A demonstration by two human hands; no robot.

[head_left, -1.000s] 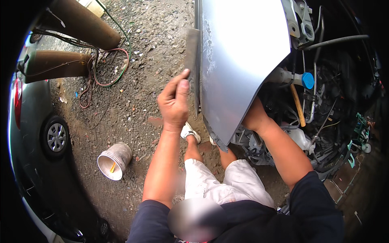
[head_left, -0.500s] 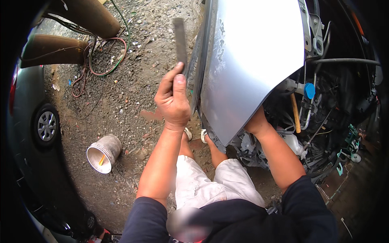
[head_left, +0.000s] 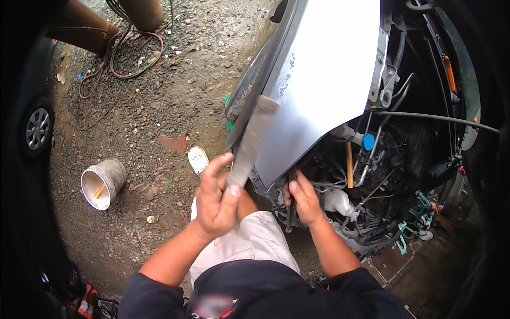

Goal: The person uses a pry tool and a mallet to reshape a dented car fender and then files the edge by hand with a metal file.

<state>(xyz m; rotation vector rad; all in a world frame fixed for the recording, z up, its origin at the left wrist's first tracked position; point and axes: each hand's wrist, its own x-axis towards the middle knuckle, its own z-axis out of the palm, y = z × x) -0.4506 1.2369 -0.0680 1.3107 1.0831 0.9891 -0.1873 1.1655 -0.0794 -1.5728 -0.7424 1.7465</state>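
Observation:
My left hand [head_left: 215, 204] is closed on the lower end of a flat, worn metal bar [head_left: 254, 141]. The bar slants up and to the right, its far end in front of the edge of a silver car fender [head_left: 313, 90]. Paint looks scuffed along the fender's left side. By the fender's lower tip, my right hand [head_left: 305, 199] grips a dark metal rod [head_left: 289, 218] that points downward. The rod's upper part is hidden behind the fender and fingers.
A wooden handle [head_left: 349, 165] stands in the engine bay beside a blue cap [head_left: 368, 142]. On the gravel at left lies a tipped bucket [head_left: 114, 175] with a yellow-handled thing inside. Hoses [head_left: 135, 74] coil near rusty cylinders [head_left: 85, 26]. A dark car [head_left: 40, 130] stands far left.
My right hand has come out from behind the fender, now showing the dark rod. My left hand has lowered, and the flat bar has tilted right toward the fender. The view has shifted right.

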